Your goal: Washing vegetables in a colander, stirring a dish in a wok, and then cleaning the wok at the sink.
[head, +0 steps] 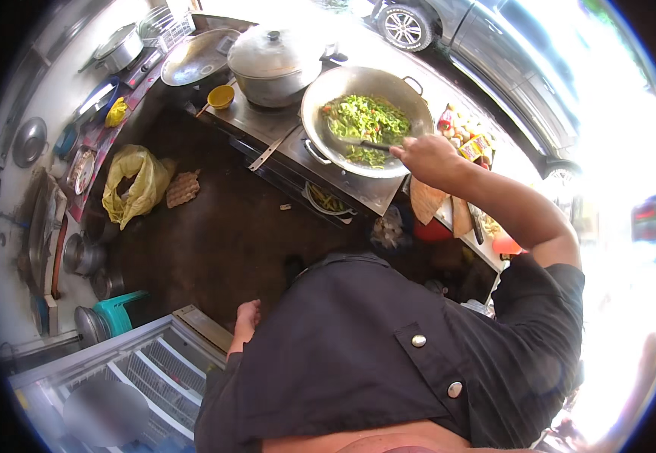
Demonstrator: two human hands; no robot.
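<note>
My right hand (425, 157) grips the dark handle of a cooking utensil (368, 144), whose far end dips into the food. Its head is partly buried, so its exact kind is unclear. Chopped green vegetables (370, 122) with a few red-orange bits lie in a large metal wok (319, 93). The wok sits on a metal stove (356, 189) and has a loop handle on either side. At my side, well apart from the stove, my left hand (250, 312) hangs with fingers curled and nothing visible in it.
Beside the wok stands a lidded pot (274, 59); a yellow bowl (221, 97) and a flat metal utensil (274, 148) rest on the stove's edge. Right of it, a knife (477, 226) lies near cutting boards (427, 201). A yellow plastic bag (135, 181) and glass-topped freezer (152, 368) stand left.
</note>
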